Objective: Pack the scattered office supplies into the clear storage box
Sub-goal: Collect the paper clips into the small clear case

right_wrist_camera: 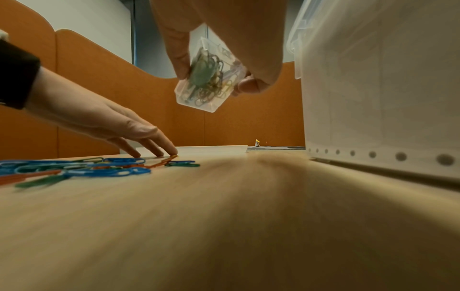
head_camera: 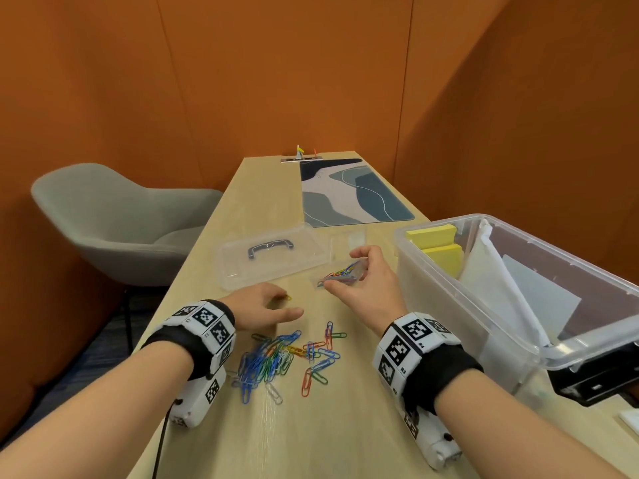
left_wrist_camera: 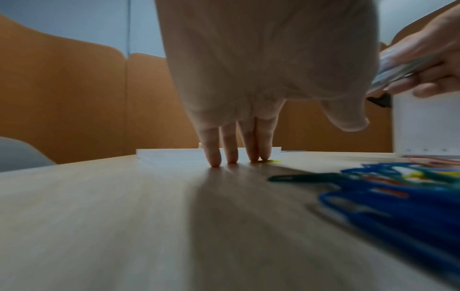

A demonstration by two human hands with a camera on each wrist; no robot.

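Sticky notes (head_camera: pixel 436 242) and papers already sit in the storage box (head_camera: pixel 518 326) at right. Coloured paper clips (head_camera: pixel 276 361) lie loose on the table (head_camera: pixel 311 437); right hand (head_camera: pixel 366 288) grips a small clip case (right_wrist_camera: pixel 208 78), part-filled, while left hand (head_camera: pixel 262 305), fingers (left_wrist_camera: pixel 214 157) straight, touches a yellow clip (head_camera: pixel 287 298).
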